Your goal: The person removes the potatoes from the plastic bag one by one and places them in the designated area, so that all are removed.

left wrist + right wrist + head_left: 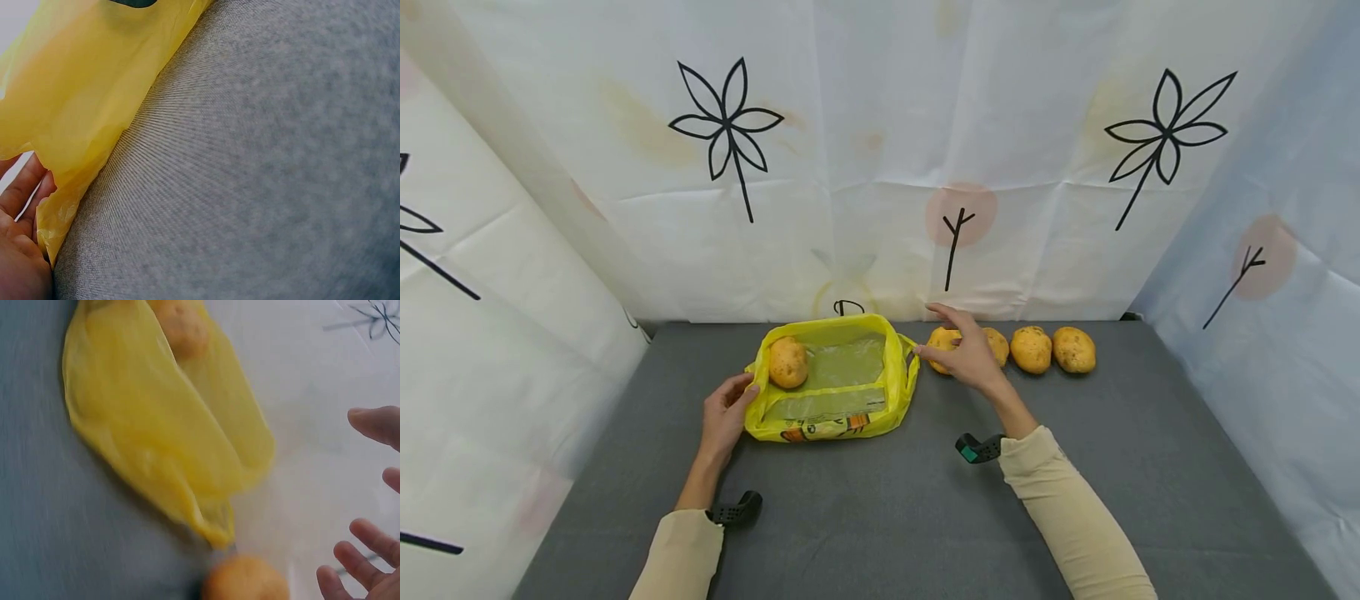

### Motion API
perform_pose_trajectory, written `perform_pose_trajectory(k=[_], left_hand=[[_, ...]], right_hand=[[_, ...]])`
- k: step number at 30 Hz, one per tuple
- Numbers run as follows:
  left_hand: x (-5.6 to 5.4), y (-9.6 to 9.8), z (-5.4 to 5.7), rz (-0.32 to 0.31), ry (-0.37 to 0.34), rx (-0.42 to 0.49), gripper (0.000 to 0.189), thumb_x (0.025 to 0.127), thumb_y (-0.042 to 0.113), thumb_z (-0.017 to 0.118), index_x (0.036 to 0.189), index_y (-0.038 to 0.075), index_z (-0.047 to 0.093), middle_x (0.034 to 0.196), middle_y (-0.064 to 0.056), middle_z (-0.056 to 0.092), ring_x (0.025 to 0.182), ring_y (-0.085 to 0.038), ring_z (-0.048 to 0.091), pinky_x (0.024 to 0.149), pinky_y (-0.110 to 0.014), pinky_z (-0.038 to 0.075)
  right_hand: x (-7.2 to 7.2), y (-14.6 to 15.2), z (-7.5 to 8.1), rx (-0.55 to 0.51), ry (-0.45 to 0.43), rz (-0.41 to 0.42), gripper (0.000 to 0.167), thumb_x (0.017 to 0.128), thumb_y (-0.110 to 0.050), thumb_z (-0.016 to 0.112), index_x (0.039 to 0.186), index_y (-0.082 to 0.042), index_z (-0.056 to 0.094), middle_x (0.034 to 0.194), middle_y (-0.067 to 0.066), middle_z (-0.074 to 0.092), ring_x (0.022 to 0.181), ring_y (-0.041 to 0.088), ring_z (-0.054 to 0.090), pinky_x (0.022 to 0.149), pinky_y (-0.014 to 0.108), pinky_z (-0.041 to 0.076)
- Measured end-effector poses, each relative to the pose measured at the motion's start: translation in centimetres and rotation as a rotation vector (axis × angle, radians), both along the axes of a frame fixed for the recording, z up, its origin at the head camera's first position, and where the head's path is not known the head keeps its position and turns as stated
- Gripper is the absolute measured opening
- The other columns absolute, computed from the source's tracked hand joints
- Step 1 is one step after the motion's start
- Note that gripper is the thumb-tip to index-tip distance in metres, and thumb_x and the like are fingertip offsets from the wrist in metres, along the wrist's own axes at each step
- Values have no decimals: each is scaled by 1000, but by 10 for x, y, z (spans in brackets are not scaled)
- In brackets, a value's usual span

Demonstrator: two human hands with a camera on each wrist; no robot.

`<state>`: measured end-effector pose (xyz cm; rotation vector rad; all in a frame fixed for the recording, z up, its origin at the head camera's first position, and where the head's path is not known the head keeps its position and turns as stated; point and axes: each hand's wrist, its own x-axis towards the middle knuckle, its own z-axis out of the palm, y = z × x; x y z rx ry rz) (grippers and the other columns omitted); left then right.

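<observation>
A yellow plastic bag point(891, 408) lies with its mouth open, and a potato point(787, 362) sits inside at its left end. My left hand point(724, 412) grips the bag's left edge; in the left wrist view the fingers point(24, 187) are partly hidden behind the yellow plastic. To the right of the bag, my right hand point(967, 354) hovers with spread fingers over the left end of a row of potatoes point(1032, 349), partly covering the two nearest. The right wrist view shows these fingers point(359, 565) apart and holding nothing, with one potato point(247, 581) below the bag's corner.
The potato row runs along the back of the grey table point(865, 517), close to the white patterned cloth point(865, 150) behind. Similar cloth walls point(1285, 250) stand on the left and right. A black band point(979, 448) is on each wrist.
</observation>
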<state>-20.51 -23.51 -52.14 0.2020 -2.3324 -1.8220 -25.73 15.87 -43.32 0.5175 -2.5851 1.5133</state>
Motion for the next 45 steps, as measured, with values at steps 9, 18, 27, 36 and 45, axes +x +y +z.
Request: perform_pose_trajectory(k=[9, 18, 27, 36, 45], left_hand=[[-1, -2, -4, 5, -9, -12, 40, 105, 21, 59, 139, -1, 58, 140, -19, 55, 114, -13, 50, 89, -16, 41], [-3, -1, -5, 8, -14, -15, 39, 105, 21, 60, 138, 0, 59, 139, -17, 57, 111, -14, 50, 87, -16, 42], [0, 1, 4, -4, -36, -8, 40, 105, 20, 59, 139, -1, 57, 142, -19, 54, 116, -17, 49, 88, -17, 41], [-3, -2, -4, 10, -20, -19, 39, 105, 20, 60, 137, -1, 59, 139, -19, 56, 111, -13, 51, 85, -13, 42], [-2, 0, 1, -7, -17, -11, 41, 105, 22, 60, 138, -2, 58, 141, -21, 55, 111, -11, 51, 85, -11, 42]], right_hand=[[-3, -55, -7, -78, -65, 147, 70, 89, -20, 81, 151, -16, 49, 150, 17, 42, 132, 42, 44, 104, 61, 40], [-14, -108, -19, -103, -189, 255, 72, 89, -21, 81, 153, -15, 47, 152, 21, 41, 134, 45, 43, 102, 56, 44], [-28, -157, -27, -76, -281, 307, 75, 89, -21, 82, 154, -13, 45, 156, 17, 39, 135, 45, 44, 100, 54, 47], [-32, -196, -39, -9, -300, 276, 73, 86, -18, 84, 151, -14, 49, 149, 10, 50, 128, 31, 54, 97, 40, 51], [-29, -212, -51, 102, -230, 233, 77, 89, -20, 81, 156, -19, 42, 147, 9, 51, 119, 26, 57, 95, 37, 49]])
